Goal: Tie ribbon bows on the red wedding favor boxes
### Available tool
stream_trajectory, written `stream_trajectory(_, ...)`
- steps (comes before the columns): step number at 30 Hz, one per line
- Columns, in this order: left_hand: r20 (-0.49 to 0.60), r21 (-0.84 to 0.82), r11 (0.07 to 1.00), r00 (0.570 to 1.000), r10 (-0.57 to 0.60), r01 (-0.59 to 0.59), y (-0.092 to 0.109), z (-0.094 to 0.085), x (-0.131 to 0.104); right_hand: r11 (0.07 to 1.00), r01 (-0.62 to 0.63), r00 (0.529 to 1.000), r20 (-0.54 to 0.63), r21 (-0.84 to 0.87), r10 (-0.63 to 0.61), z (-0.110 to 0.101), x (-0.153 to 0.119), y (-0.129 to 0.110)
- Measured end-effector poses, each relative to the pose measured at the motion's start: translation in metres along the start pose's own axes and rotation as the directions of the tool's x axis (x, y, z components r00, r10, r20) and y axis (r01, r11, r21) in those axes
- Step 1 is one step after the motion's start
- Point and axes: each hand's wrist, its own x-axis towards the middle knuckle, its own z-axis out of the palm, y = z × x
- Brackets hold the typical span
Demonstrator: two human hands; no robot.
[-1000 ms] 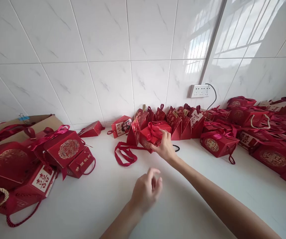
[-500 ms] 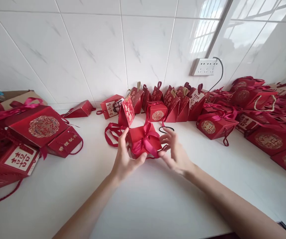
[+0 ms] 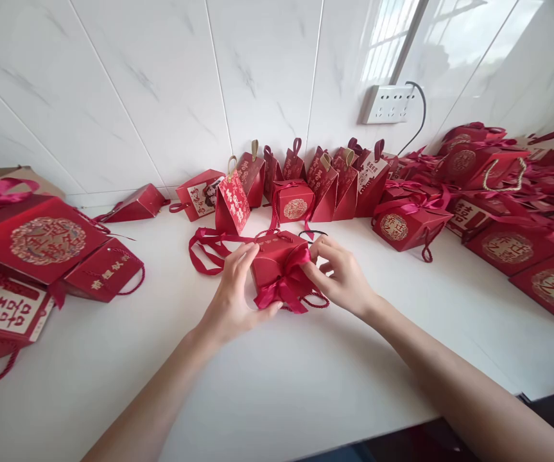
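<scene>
A small red box [image 3: 269,256] with a magenta ribbon bow [image 3: 284,282] rests on the white counter between my hands. My left hand [image 3: 235,292] is at the box's left side, thumb and fingers spread around its corner and near edge. With its fingers pinched together, my right hand [image 3: 337,273] holds a loop of the bow at the right. A dark red cord [image 3: 318,299] sticks out at the box's lower right. Loose red ribbon [image 3: 204,253] lies to the left of the box, and part of a black loop [image 3: 311,233] shows behind it.
Several small red boxes [image 3: 325,186] stand along the tiled wall. Larger red boxes [image 3: 48,240] are stacked at the left, and many more [image 3: 508,250] are piled at the right. A power strip [image 3: 388,104] hangs on the wall. The counter's edge [image 3: 368,439] crosses the lower right.
My right hand has closed on the bow's loop, and the bow has shifted toward the box's near right side. More of the box top shows. The view has shifted slightly.
</scene>
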Motion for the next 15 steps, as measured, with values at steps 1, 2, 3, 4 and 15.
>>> stream_trajectory(1,0.001,-0.015,1.000,1.000,-0.014,0.014,-0.0005,-0.0008,0.0007,0.997,-0.058,0.998,0.020,0.044,0.057,0.0002,0.0004,-0.0001)
stream_trajectory(2,0.002,-0.032,0.999,1.000,-0.028,0.028,-0.0010,-0.0016,0.0014,0.991,-0.106,0.994,0.043,0.080,0.103,0.0001,0.0008,0.0000)
stream_trajectory(3,0.003,-0.048,0.998,0.999,-0.042,0.042,-0.0014,-0.0023,0.0020,0.984,-0.144,0.988,0.065,0.106,0.138,-0.0001,0.0012,0.0002)
stream_trajectory(4,0.004,-0.064,0.996,0.998,-0.056,0.056,-0.0019,-0.0031,0.0026,0.977,-0.174,0.983,0.085,0.122,0.164,-0.0005,0.0015,0.0004)
stream_trajectory(15,0.007,-0.087,0.985,0.989,-0.150,0.150,-0.0019,-0.0078,0.0040,0.949,-0.250,0.958,0.194,0.193,0.213,0.0035,0.0021,0.0041)
